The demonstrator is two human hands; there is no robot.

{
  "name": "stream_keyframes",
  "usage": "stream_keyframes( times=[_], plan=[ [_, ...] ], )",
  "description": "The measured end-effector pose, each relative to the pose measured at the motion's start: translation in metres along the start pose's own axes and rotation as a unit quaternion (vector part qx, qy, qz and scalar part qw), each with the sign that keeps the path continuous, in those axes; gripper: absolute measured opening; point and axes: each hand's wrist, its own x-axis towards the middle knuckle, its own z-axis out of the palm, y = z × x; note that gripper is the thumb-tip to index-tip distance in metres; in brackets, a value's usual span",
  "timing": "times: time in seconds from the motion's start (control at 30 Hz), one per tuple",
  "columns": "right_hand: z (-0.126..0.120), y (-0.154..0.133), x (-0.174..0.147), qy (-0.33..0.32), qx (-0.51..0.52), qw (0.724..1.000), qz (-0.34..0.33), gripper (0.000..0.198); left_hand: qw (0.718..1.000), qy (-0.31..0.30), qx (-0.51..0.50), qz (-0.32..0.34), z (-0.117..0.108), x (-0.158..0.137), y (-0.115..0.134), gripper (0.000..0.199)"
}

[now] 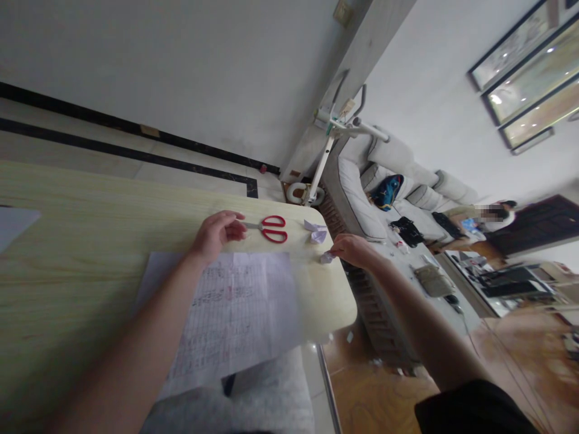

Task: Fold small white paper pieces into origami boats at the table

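My right hand (353, 250) is closed at the table's right end, its fingertips pinching a small crumpled piece of paper (326, 258). Just beyond it lie folded white paper scraps (318, 234). My left hand (221, 234) hovers over the table with loosely curled fingers apart, and I see nothing held in it. Beside those fingers lies a pair of red-handled scissors (274, 229); the hand partly hides its blades. A large sheet of paper (266, 295) with handwriting and ruled lines lies below both hands, its near edge hanging over the table edge. My left forearm covers part of it.
The pale wooden table (67, 241) has a rounded right corner. Another white sheet (15, 223) lies at far left. A grey stool or seat (271, 392) is below the near edge. Beyond are white exercise equipment (322, 163), a grey sofa (362, 205) and a seated person (470, 217).
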Motion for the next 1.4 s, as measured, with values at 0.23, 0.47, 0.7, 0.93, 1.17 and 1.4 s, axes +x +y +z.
stream_keyframes(
  times=[0.23, 0.47, 0.7, 0.93, 1.17, 1.4],
  plan=[
    [0.002, 0.004, 0.001, 0.022, 0.029, 0.999, -0.011, 0.013, 1.0, -0.004, 0.006, 0.0, 0.0, 0.001, 0.0, 0.03],
    [-0.004, 0.005, 0.008, 0.027, 0.041, 0.998, -0.026, 0.018, 1.0, -0.003, 0.007, 0.0, 0.0, 0.001, -0.001, 0.028],
    [0.002, 0.004, 0.006, 0.004, 0.052, 0.999, -0.002, 0.013, 1.0, -0.008, 0.006, -0.001, -0.001, 0.001, -0.002, 0.029],
    [0.016, 0.006, -0.006, 0.012, 0.104, 0.994, 0.013, 0.014, 1.0, -0.004, 0.014, 0.004, -0.001, 0.001, -0.002, 0.027],
    [0.032, 0.004, -0.021, 0.034, 0.157, 0.986, 0.033, 0.008, 1.0, 0.004, 0.019, 0.003, 0.001, 0.001, 0.0, 0.027],
    [0.049, -0.007, -0.036, 0.086, 0.203, 0.975, 0.025, 0.025, 1.0, -0.005, 0.011, 0.001, 0.0, 0.002, -0.001, 0.028]
  ],
)
